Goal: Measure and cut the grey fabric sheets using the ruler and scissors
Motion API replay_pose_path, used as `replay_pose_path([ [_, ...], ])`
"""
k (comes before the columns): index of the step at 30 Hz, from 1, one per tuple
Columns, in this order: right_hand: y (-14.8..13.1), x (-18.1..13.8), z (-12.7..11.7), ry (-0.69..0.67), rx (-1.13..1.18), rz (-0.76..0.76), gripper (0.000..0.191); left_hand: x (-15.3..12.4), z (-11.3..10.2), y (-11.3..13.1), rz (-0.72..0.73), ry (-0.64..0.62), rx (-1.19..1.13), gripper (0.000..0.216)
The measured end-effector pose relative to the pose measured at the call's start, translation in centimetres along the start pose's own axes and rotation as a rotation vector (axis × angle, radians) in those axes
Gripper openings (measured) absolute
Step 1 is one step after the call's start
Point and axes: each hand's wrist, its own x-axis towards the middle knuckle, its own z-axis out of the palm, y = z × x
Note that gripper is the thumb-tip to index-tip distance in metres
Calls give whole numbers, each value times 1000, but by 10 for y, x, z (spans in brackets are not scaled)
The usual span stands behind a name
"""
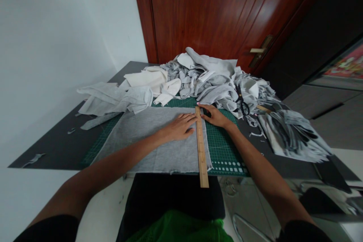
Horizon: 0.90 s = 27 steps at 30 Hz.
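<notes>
A grey piece of fabric point(150, 136) lies flat on a green cutting mat point(224, 140). Along its right side runs a wooden ruler point(201, 147), whose near end sticks out past the table edge. My left hand point(181, 126) rests flat on the fabric, its fingertips at the ruler's left edge. At the ruler's far end is my right hand point(215, 116), thumb and index finger apart, the thumb close to the ruler's right edge. A small pink spot shows at the index fingertip. Something dark lies between thumb and finger, and I cannot make out what it is.
A large heap of grey and white fabric scraps point(210, 77) covers the back of the dark table point(62, 147). Black scissors point(241, 100) lie against it. Stacked grey fabric strips point(295, 132) sit at the right. Behind stands a wooden door point(198, 15); a white wall point(70, 26) borders the left.
</notes>
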Motion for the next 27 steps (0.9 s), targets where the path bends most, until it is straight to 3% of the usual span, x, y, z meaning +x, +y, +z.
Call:
replay_pose_path([
  [10, 5, 4, 0, 58, 59, 58, 47, 21, -32, 0, 40, -36, 7, 41],
  [14, 9, 9, 1, 82, 77, 78, 43, 50, -39, -4, -1, -167, -21, 22],
  [17, 14, 9, 0, 138, 82, 89, 37, 74, -35, -4, -70, -217, -26, 17],
  [21, 24, 7, -7, 277, 46, 122, 29, 96, -20, -6, -161, -175, -5, 34],
  [24, 30, 6, -11, 341, -7, 148, 26, 101, -10, -15, -163, -137, -17, 42],
  [27, 31, 6, -10, 323, -53, 143, 21, 97, -5, -28, -124, -62, -46, 32],
])
